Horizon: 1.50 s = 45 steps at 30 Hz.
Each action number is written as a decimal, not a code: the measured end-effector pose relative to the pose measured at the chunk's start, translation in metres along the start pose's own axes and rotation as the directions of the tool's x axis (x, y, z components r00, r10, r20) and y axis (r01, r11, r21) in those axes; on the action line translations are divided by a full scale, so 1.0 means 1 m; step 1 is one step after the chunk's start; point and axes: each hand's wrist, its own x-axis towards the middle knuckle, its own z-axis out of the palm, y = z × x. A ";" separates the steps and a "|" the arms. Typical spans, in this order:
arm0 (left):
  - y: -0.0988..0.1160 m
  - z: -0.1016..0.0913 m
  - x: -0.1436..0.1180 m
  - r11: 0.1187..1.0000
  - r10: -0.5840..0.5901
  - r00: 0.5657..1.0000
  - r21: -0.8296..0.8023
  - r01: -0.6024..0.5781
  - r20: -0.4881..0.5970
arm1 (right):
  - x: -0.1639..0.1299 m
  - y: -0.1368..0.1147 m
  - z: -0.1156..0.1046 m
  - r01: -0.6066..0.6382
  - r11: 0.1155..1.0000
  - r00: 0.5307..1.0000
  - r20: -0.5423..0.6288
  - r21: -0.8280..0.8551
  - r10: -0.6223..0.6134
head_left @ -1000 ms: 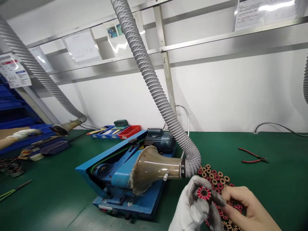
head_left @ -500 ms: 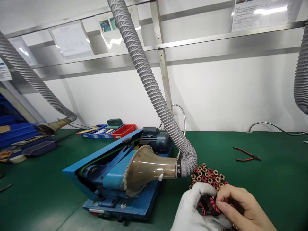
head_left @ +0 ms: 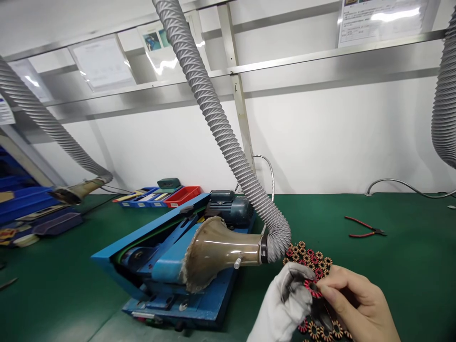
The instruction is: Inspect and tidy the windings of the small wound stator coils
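Observation:
A small red toothed ring (head_left: 313, 288), like a wound coil with a dark centre, is between my hands. My right hand (head_left: 356, 299), bare, pinches its right side between thumb and forefinger. My left hand (head_left: 285, 301) wears a white glove with dark-stained fingertips; its curled fingers close on the ring's left edge. Several similar rings, some tan and some red, lie in a cluster (head_left: 302, 251) on the bench just beyond my hands. More tan rings (head_left: 314, 329) lie beneath and in front of them.
Left of my hands stands a blue belt machine (head_left: 171, 266) with a brownish suction hood (head_left: 213, 251) on a grey hose (head_left: 217, 118). Red-handled pliers (head_left: 366, 228) lie to the right on the green bench (head_left: 409, 270). A red bin (head_left: 183, 195) sits at the back.
My left hand has opened up somewhat and shifted slightly left. The red toothed ring has come up into clearer view at the fingertips, and more rings show below.

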 end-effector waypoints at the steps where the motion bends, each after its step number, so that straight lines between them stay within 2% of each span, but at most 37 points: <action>1: 0.000 0.000 0.000 1.000 -0.011 1.000 -0.007 0.011 -0.003 | 0.000 0.001 0.001 0.002 1.000 1.000 -0.005 0.015 -0.002; 9: -0.004 -0.003 -0.003 0.998 -0.061 0.998 -0.036 0.060 -0.024 | 0.002 0.000 -0.001 -0.072 0.993 0.996 0.058 0.091 0.067; 15: -0.007 -0.003 -0.001 1.000 -0.029 0.999 0.009 0.029 -0.030 | 0.004 -0.005 -0.003 -0.172 0.980 0.974 0.168 0.097 0.154; 22: -0.008 -0.003 -0.003 0.995 -0.091 0.996 -0.047 0.092 0.010 | 0.004 -0.009 0.000 -0.250 0.956 0.961 0.157 0.150 0.226; 28: -0.010 -0.006 -0.002 0.995 -0.099 0.995 -0.029 0.099 0.009 | 0.003 -0.008 0.002 -0.132 0.990 0.986 0.106 0.048 0.126; 36: -0.019 -0.010 0.001 0.997 -0.068 0.997 -0.047 0.069 0.035 | 0.003 -0.006 0.005 -0.215 0.964 0.976 0.053 0.154 0.209; 41: -0.023 -0.014 0.005 0.996 -0.035 0.987 -0.072 0.047 0.155 | 0.001 -0.006 0.005 -0.164 0.974 0.986 -0.005 0.156 0.167; 45: -0.025 -0.017 0.006 0.985 -0.056 0.967 -0.145 0.094 0.249 | 0.000 -0.006 0.000 -0.095 0.994 0.996 0.000 0.060 0.095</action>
